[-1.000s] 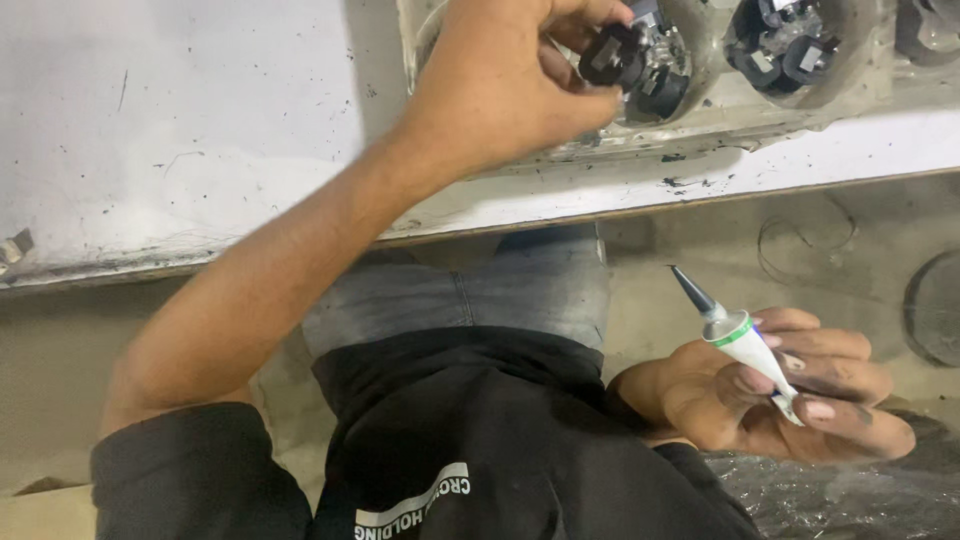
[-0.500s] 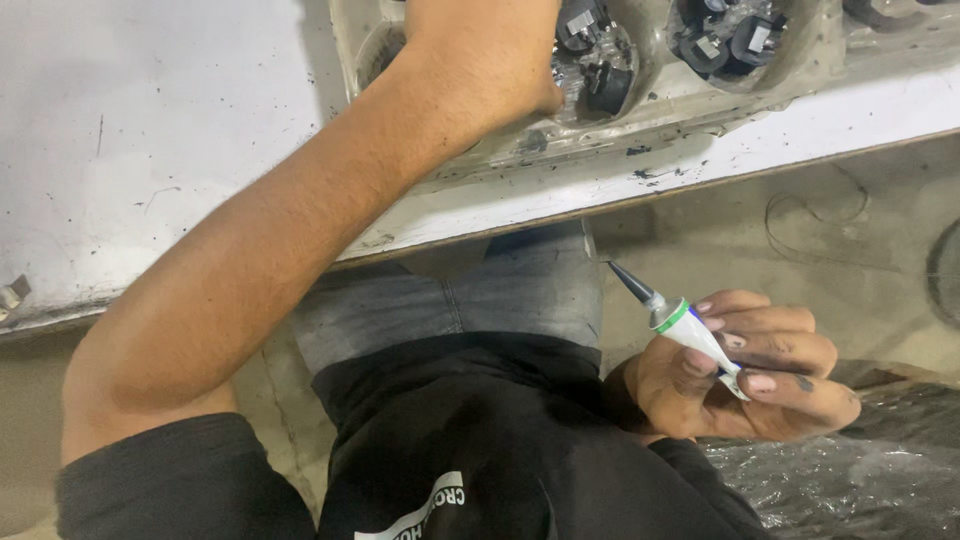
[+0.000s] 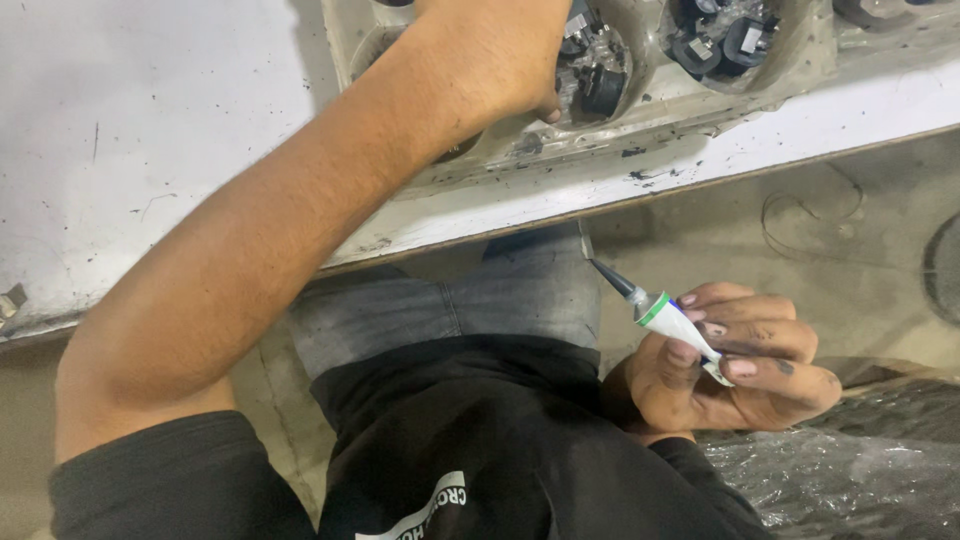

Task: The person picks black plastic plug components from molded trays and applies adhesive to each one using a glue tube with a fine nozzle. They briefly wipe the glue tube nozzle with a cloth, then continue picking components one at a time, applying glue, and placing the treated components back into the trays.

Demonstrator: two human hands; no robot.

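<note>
- Below the table edge, over your lap, your right hand [image 3: 730, 365] curls shut around a small white tube [image 3: 672, 325], its green collar and dark pointed nozzle aimed up toward the table.
- Just beyond, crinkled clear plastic sheeting [image 3: 850, 470] lies at your right side, on a dusty floor [image 3: 800, 230].
- Farther off, your left forearm stretches across the scuffed white table [image 3: 150, 130].
- At the far end, your left hand [image 3: 500, 60] reaches into a round recess of a grimy pale tray [image 3: 640, 120], fingers closed on a dark metal part [image 3: 595, 75]; how firmly cannot be told.
- A similar part [image 3: 725, 45] sits in the next recess.
</note>
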